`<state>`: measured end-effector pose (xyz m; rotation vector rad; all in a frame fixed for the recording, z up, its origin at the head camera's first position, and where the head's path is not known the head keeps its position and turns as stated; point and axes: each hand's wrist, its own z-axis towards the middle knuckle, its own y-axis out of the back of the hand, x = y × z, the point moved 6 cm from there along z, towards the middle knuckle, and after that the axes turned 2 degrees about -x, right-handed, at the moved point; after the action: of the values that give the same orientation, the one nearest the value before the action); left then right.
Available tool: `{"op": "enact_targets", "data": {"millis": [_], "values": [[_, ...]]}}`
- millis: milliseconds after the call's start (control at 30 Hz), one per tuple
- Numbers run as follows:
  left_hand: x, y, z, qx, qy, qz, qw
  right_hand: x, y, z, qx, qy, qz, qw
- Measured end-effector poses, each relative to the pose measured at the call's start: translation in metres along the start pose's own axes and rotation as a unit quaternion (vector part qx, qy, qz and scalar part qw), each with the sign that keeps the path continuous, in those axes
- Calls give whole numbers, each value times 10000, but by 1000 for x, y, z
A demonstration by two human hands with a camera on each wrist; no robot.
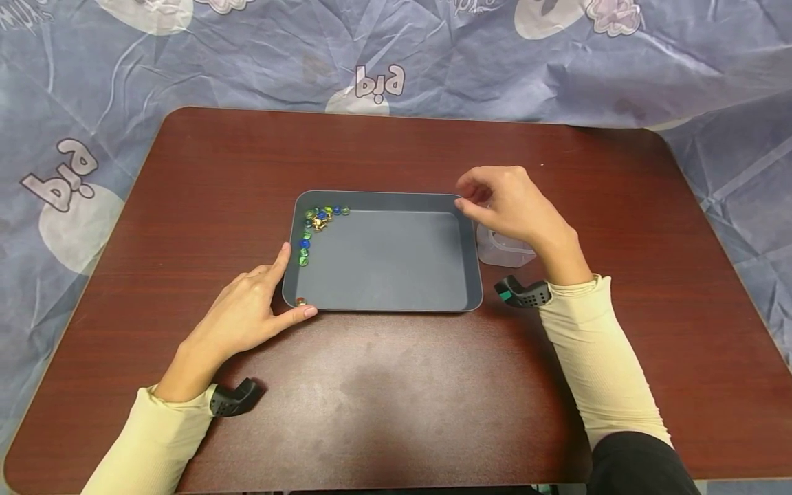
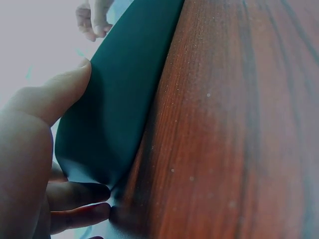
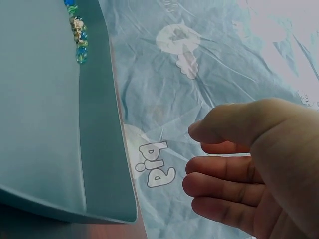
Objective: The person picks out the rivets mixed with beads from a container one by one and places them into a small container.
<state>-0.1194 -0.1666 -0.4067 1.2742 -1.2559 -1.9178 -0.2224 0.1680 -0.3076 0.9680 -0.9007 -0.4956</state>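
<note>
A grey rectangular tray lies on the table, with several green and blue glass marbles along its far left corner and left side. Small gold pieces are clustered among them. One amber marble sits in the near left corner. My left hand rests spread against that corner, index finger along the left wall and thumb at the front rim. Over a clear plastic box at the tray's right side hovers my right hand, its fingers loosely bent with nothing visible between them.
The tray and box stand on a reddish-brown wooden table. Behind it hangs a wrinkled blue printed cloth. Black bands with camera mounts are on both wrists.
</note>
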Motion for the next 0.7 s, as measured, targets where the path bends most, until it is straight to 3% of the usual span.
{"op": "enact_targets", "data": {"millis": [700], "values": [[0,0,0,1,15,-8,10000,9,-16,13,140,134,100,9998]]}}
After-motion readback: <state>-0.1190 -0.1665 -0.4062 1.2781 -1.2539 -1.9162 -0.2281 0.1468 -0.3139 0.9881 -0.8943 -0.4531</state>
